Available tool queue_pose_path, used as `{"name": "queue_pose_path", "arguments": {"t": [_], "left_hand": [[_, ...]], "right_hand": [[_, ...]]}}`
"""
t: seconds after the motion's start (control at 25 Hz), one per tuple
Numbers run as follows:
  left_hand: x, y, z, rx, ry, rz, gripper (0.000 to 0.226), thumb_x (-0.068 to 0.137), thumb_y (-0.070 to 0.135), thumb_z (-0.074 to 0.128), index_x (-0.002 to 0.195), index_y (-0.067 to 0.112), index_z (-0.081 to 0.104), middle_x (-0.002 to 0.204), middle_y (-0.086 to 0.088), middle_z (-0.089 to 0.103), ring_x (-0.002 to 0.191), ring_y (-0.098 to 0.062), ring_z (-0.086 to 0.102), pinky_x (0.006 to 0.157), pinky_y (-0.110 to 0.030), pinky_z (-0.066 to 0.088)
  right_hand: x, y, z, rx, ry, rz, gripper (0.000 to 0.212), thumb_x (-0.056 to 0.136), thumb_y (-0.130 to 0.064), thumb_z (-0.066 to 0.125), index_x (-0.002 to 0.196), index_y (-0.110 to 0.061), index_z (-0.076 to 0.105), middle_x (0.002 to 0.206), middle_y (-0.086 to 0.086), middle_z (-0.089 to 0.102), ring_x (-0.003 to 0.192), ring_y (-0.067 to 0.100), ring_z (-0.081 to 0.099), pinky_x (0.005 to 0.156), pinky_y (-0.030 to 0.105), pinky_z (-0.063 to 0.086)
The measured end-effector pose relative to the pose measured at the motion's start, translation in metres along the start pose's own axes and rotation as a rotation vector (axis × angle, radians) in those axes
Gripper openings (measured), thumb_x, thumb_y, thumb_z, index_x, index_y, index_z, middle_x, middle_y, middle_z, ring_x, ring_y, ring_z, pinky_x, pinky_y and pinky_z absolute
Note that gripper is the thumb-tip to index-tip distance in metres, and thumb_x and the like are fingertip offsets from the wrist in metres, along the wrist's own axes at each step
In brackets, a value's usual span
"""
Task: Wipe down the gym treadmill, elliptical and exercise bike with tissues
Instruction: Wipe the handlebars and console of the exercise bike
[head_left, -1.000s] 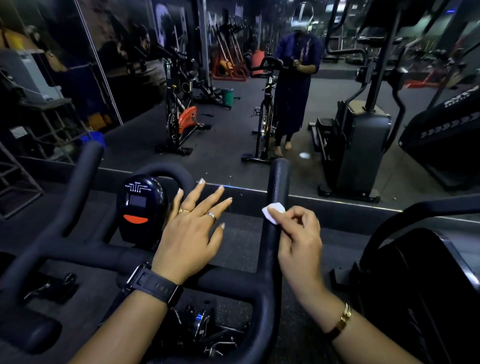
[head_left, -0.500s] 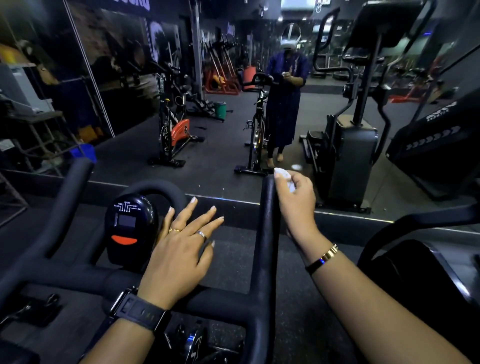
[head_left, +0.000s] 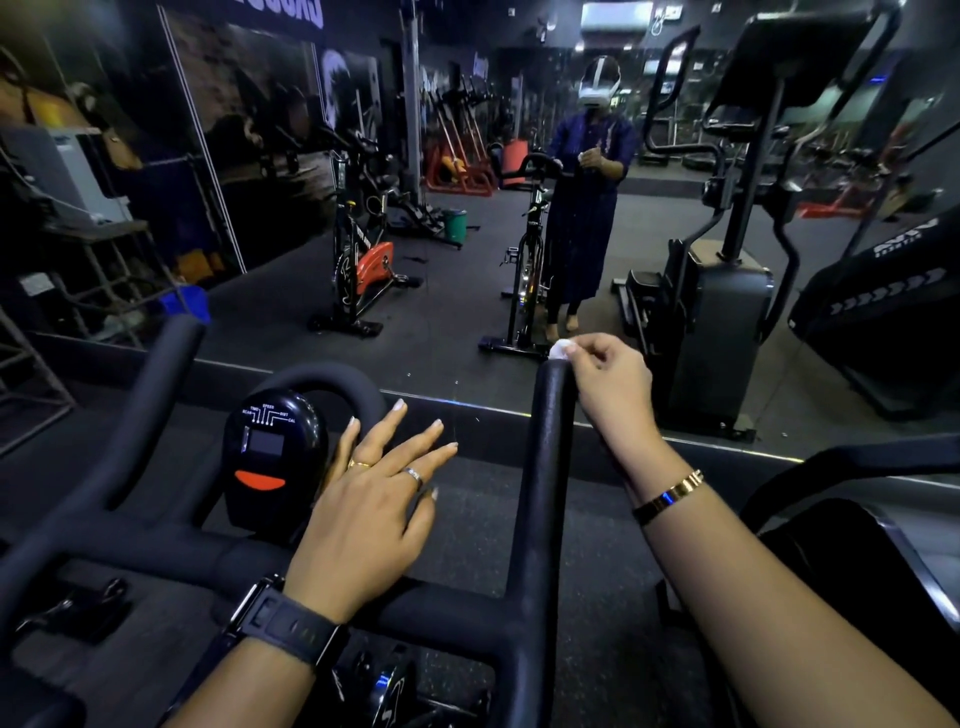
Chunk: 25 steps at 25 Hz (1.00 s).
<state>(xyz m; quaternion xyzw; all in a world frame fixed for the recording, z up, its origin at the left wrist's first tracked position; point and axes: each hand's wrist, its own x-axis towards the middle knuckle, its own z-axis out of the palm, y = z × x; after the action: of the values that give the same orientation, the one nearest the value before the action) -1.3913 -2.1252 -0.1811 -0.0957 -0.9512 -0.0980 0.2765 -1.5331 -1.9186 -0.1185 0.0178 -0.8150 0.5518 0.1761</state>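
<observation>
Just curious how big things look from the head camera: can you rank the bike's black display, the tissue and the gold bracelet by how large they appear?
1. Display, by far the largest.
2. Bracelet.
3. Tissue, mostly hidden in the right hand, so these last two are close.

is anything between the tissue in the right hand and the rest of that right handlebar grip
Nothing visible. The right hand pinches the tissue right at the tip of the right handlebar grip, whose length below is bare. The left hand rests on the crossbar, clear of it.
</observation>
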Motion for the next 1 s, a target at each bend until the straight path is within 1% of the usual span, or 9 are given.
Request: {"name": "queue_pose_path", "arguments": {"t": [0.16,0.28,0.4,0.52,0.6,0.72,0.8,0.88,1.0], "left_hand": [[0.001,0.002,0.000,0.006,0.008,0.001,0.048,0.087,0.035,0.041,0.130,0.030,0.062,0.143,0.014,0.051,0.146,-0.016,0.024,0.120,-0.042,0.007],[0.001,0.000,0.000,-0.002,0.004,-0.002,0.048,0.087,0.036,0.041,0.130,0.030,0.062,0.143,0.015,0.051,0.146,-0.014,0.022,0.119,-0.043,0.009],[-0.001,-0.001,0.000,-0.010,0.007,0.003,0.048,0.087,0.037,0.042,0.130,0.030,0.062,0.143,0.015,0.051,0.147,-0.013,0.021,0.119,-0.043,0.009],[-0.001,-0.001,0.000,-0.019,0.017,0.007,0.047,0.087,0.037,0.042,0.129,0.030,0.063,0.142,0.014,0.052,0.147,-0.013,0.022,0.119,-0.043,0.009],[-0.001,0.000,0.000,-0.015,0.023,0.013,0.047,0.087,0.037,0.042,0.129,0.030,0.063,0.141,0.013,0.053,0.146,-0.014,0.023,0.119,-0.042,0.008],[0.000,0.000,0.001,-0.013,0.029,0.010,0.047,0.086,0.037,0.043,0.128,0.030,0.063,0.141,0.013,0.053,0.146,-0.014,0.023,0.120,-0.041,0.007],[0.000,-0.001,0.001,-0.014,0.036,0.009,0.047,0.086,0.036,0.043,0.128,0.030,0.063,0.141,0.013,0.053,0.146,-0.014,0.024,0.120,-0.040,0.007],[0.001,-0.002,0.001,-0.016,0.038,0.013,0.047,0.085,0.036,0.044,0.128,0.029,0.064,0.141,0.013,0.054,0.145,-0.015,0.025,0.119,-0.041,0.008],[0.001,-0.003,0.001,-0.020,0.037,0.013,0.048,0.085,0.036,0.043,0.128,0.029,0.064,0.141,0.012,0.054,0.145,-0.015,0.025,0.118,-0.041,0.008]], "right_hand": [[0.002,-0.012,0.006,-0.122,-0.198,0.004,0.014,0.092,-0.031,0.058,0.094,-0.019,0.066,0.092,-0.003,0.063,0.092,0.015,0.056,0.070,0.023,0.035],[0.004,-0.015,0.016,-0.217,-0.309,-0.084,0.010,0.093,-0.022,0.059,0.097,-0.016,0.065,0.097,0.001,0.064,0.091,0.014,0.056,0.071,0.020,0.034],[-0.009,-0.005,0.023,-0.136,-0.118,-0.345,0.008,0.090,-0.009,0.062,0.091,-0.009,0.070,0.090,0.002,0.068,0.089,0.017,0.061,0.074,0.016,0.036],[-0.018,0.006,0.021,-0.140,0.109,-0.676,0.005,0.083,-0.002,0.066,0.083,-0.007,0.069,0.082,0.003,0.066,0.086,0.015,0.051,0.078,0.015,0.033],[-0.023,0.010,0.021,-0.141,0.203,-0.721,0.006,0.082,-0.002,0.066,0.085,-0.007,0.068,0.081,0.002,0.062,0.086,0.013,0.045,0.081,0.017,0.033],[-0.026,0.009,0.024,-0.127,0.288,-0.600,0.006,0.088,-0.003,0.061,0.089,-0.009,0.064,0.087,-0.001,0.061,0.087,0.020,0.048,0.079,0.028,0.036],[-0.021,0.001,0.025,-0.088,0.131,-0.405,0.007,0.095,-0.006,0.051,0.092,-0.007,0.058,0.089,0.001,0.057,0.086,0.028,0.051,0.075,0.030,0.033],[-0.012,-0.008,0.022,-0.052,-0.093,-0.162,0.009,0.100,-0.012,0.043,0.096,-0.009,0.050,0.089,0.003,0.054,0.084,0.025,0.049,0.068,0.025,0.027],[-0.001,-0.007,0.017,0.050,-0.281,-0.038,0.004,0.093,-0.013,0.058,0.095,-0.013,0.054,0.090,-0.004,0.058,0.086,0.013,0.055,0.073,0.018,0.034]]}}
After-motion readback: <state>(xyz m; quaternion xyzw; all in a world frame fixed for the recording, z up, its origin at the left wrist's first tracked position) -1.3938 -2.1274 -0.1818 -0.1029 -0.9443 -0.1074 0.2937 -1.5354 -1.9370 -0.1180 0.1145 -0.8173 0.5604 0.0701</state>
